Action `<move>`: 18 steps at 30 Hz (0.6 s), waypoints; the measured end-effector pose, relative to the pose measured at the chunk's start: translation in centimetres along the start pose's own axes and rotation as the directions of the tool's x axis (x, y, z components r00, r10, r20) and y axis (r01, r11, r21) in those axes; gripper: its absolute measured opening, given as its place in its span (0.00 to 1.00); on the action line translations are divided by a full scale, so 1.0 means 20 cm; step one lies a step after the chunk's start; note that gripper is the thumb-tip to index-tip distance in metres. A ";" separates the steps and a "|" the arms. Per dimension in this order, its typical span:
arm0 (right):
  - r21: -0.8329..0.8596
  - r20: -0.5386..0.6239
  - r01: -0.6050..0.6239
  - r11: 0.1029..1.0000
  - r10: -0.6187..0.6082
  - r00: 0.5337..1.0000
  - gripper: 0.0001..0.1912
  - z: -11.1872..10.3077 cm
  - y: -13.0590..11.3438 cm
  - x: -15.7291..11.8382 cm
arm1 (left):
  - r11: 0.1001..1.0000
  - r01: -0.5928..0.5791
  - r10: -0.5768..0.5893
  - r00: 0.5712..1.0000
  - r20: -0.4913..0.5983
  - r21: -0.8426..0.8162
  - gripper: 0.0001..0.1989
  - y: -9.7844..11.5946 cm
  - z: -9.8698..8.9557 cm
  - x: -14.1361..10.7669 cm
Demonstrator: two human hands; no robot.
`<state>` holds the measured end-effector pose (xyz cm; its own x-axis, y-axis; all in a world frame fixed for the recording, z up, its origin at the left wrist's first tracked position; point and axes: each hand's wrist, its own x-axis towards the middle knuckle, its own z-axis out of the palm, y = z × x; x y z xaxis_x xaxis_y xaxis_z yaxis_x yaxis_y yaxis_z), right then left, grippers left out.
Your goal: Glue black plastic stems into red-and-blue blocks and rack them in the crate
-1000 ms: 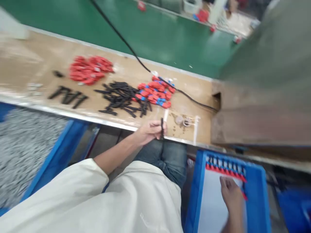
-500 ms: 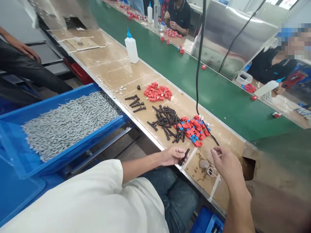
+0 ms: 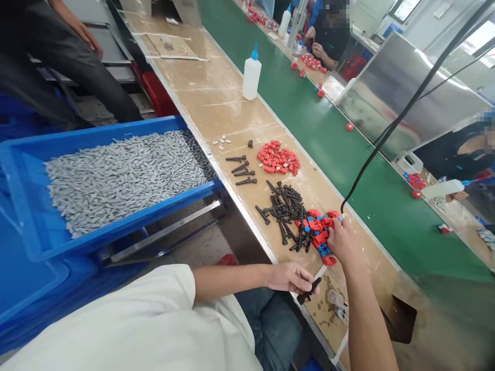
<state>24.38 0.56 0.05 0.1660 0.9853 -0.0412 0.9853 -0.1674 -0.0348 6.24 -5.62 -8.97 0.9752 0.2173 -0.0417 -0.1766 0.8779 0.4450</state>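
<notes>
My left hand (image 3: 292,279) pinches a black stick-shaped plastic part (image 3: 309,291) over the bench edge. At a pile of red-and-blue plastic pieces (image 3: 319,226) is my right hand (image 3: 343,238). Its fingertips reach into the far side of that pile, and I cannot make out whether they grip a piece. A heap of black stick-shaped parts (image 3: 286,206) lies against the pile's left side. Farther up the bench sits a group of red pieces (image 3: 278,156), with several separate black parts (image 3: 246,181) to its left.
A blue bin (image 3: 112,230) full of grey pieces adjoins the bench on the left. A white bottle (image 3: 252,77) stands near the green belt (image 3: 309,123). A black cable (image 3: 381,144) hangs down near my right hand. Small clear cups (image 3: 335,299) stand near the front. Other people work across the belt.
My right hand has moved from near the small cups up to the red-and-blue pile. My left hand keeps the black part. The camera view has shifted and tilted.
</notes>
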 end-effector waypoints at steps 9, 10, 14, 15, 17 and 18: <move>0.720 -0.087 -0.155 0.676 0.310 0.947 0.29 -0.09 0.09 -0.36 | 0.998 -0.022 0.017 0.997 -0.078 -0.057 0.21 0.00 0.00 0.00; 0.887 -0.011 -0.157 0.435 0.359 0.933 0.30 -0.11 0.09 -0.45 | 0.998 -0.024 0.019 0.996 -0.088 -0.060 0.22 0.00 0.00 0.01; 0.951 0.259 -0.150 -0.269 0.432 0.864 0.24 -0.12 0.03 -0.81 | 0.996 -0.033 0.020 0.990 -0.142 -0.087 0.24 0.00 0.01 0.02; 0.931 0.291 -0.145 -0.334 0.442 0.848 0.20 -0.11 0.00 -0.89 | 0.995 -0.037 0.021 0.987 -0.157 -0.098 0.24 0.00 0.01 0.02; 0.898 0.334 -0.132 -0.419 0.455 0.826 0.14 -0.06 -0.07 -1.02 | 0.992 -0.043 0.020 0.983 -0.182 -0.123 0.23 -0.01 0.03 0.03; 0.888 0.341 -0.114 -0.446 0.469 0.815 0.12 -0.03 -0.11 -1.07 | 0.990 -0.046 0.020 0.981 -0.190 -0.136 0.22 -0.01 0.04 0.03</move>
<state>18.71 -20.23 1.71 0.5833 0.7125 -0.3900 -0.4949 -0.0690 -0.8662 6.96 -5.96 -8.29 0.9283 0.3118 -0.2026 -0.2378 0.9167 0.3211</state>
